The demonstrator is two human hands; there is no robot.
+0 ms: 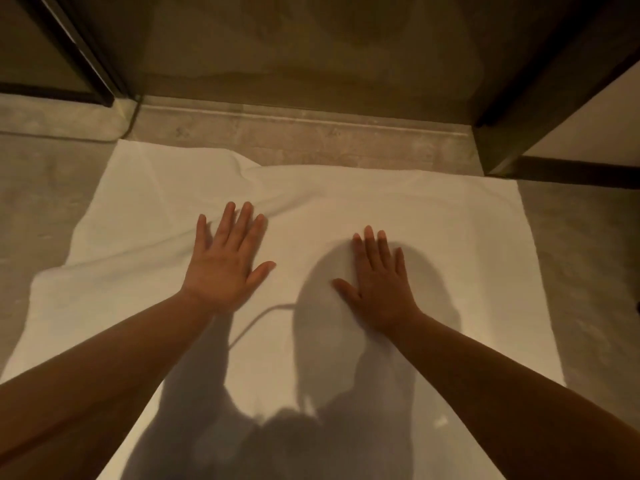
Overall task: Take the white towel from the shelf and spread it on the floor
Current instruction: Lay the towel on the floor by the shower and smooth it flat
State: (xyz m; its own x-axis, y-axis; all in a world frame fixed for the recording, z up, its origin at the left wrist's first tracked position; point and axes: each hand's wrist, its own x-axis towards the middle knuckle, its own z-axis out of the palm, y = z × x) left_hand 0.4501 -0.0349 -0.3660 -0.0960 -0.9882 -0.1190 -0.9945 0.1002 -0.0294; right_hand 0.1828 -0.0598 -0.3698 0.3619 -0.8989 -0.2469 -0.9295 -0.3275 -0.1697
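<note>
The white towel (415,209) lies spread flat on the grey floor and fills the middle of the view. Both palms rest flat on it with fingers apart. My left hand (225,261) presses near the middle left, close to a ridge of folds running toward the far left corner (145,157). My right hand (379,285) presses a little nearer and to the right, inside my own shadow. The towel's left edge is wavy; its right edge runs straight. The near edge is out of view.
A raised stone threshold (304,129) crosses the floor just beyond the towel. Dark door frames stand at the far left (83,60) and far right (512,109). Bare grey floor (588,271) flanks the towel on both sides.
</note>
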